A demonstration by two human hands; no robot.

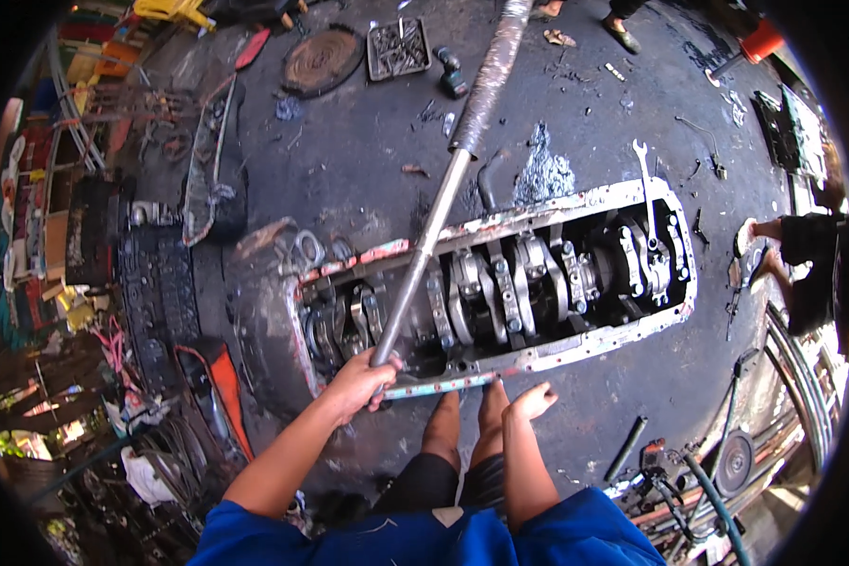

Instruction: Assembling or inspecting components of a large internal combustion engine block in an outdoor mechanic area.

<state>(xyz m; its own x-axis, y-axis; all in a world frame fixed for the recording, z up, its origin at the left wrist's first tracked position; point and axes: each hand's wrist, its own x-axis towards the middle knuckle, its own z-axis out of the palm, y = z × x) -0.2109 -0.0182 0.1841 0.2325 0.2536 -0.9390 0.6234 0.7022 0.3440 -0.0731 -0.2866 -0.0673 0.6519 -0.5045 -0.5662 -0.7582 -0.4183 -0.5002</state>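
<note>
My left hand (357, 384) is closed around the near end of a long metal bar (429, 236). The bar slants up and away across an engine block (575, 341), and a thicker, scuffed pipe (491, 90) covers its far part. Inside the open block lies a crankshaft (476, 292) with bearing caps and bolts along it. My right hand (534, 403) hangs in a loose fist by the block's near edge, with nothing showing in it. A combination wrench (645, 189) leans in the right end of the block, one end among the bolts.
Beyond the block are a tray of bolts (398, 49), a round rusty disc (323, 60) and a cordless tool (451, 73). A pan-shaped part (209, 160) lies left. Pipes and rods (726, 472) fill the lower right. Other people's legs (788, 255) show at right and top.
</note>
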